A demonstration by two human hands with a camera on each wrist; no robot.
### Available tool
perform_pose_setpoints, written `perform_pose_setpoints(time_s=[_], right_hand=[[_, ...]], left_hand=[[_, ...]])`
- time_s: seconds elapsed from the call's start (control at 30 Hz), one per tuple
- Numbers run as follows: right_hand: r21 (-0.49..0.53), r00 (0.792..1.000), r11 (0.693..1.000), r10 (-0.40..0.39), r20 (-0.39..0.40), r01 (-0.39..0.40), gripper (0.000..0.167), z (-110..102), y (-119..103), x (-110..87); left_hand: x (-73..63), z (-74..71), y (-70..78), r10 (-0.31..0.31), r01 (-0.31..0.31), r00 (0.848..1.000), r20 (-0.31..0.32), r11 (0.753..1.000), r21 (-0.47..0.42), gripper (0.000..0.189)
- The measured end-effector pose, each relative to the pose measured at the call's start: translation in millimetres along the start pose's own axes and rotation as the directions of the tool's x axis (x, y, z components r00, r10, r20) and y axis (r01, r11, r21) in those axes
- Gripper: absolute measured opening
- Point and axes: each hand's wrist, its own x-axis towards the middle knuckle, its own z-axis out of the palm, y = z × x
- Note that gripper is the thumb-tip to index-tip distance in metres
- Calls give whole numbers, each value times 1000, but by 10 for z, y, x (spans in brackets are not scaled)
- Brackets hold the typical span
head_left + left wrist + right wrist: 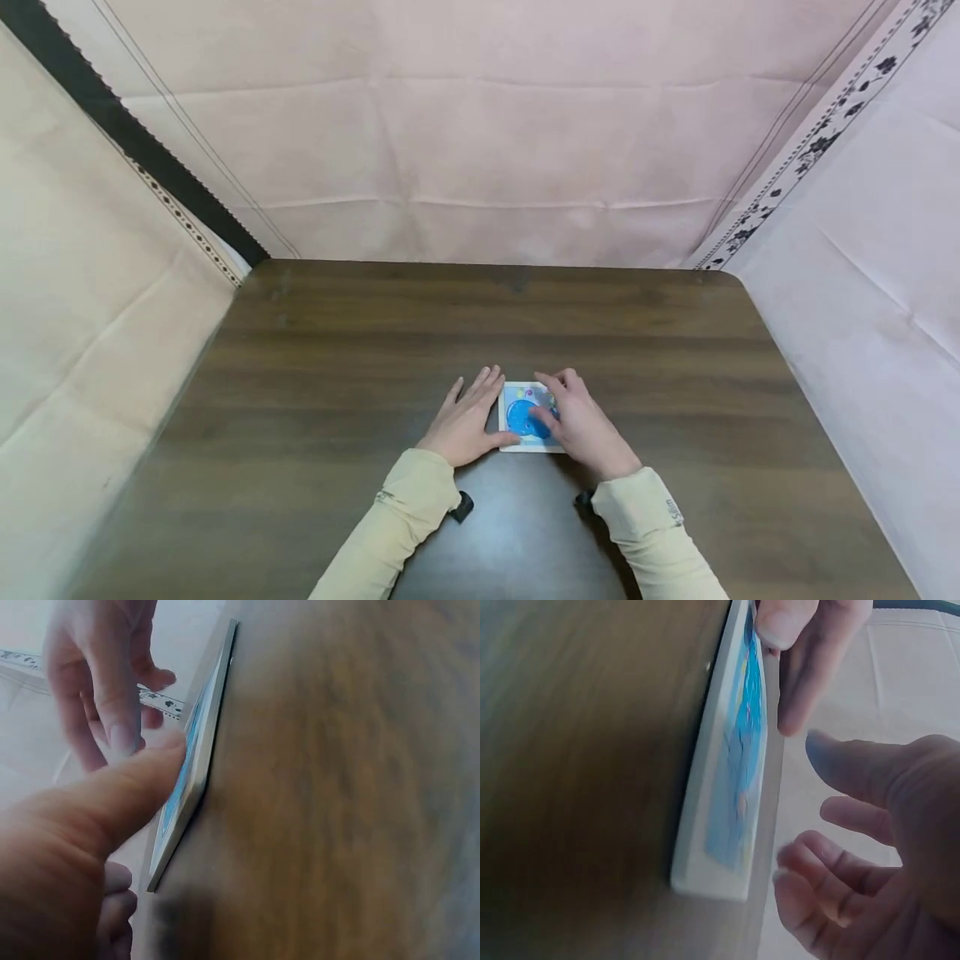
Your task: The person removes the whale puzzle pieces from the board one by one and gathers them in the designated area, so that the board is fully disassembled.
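A small flat picture board (522, 419) with a pale border lies on the table between the hands. Blue artwork covers its face, and thin seam-like lines in the right wrist view resemble jigsaw cuts. My left hand (468, 423) is at its left side with the fingers straight, the thumb reaching over its near left corner. Above the board's right part hovers my right hand (588, 425), its fingers loosely bent and its thumb apart from them. In the right wrist view a gap shows between this hand and the board, and nothing is held. The right hand hides part of the picture.
The brown wood-grain table (337, 350) extends around the board on all sides. Pale cloth (480, 150) hangs beyond its far edge and along both sides. A dark strip (135, 129) runs down the cloth at the left, a floral band (825, 137) at the right.
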Motion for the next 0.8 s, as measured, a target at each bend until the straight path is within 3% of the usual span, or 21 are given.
perform_pose_setpoints(time_s=[0.23,0.8], right_hand=[[51,996,999,9,88,-13,53,128,-60,109],[-89,990,996,-4,139,16,42,204,-144,204]], left_hand=[[-1,50,-18,-17,16,1000,23,999,49,96],[26,68,-27,-39,39,999,3,999,27,97]])
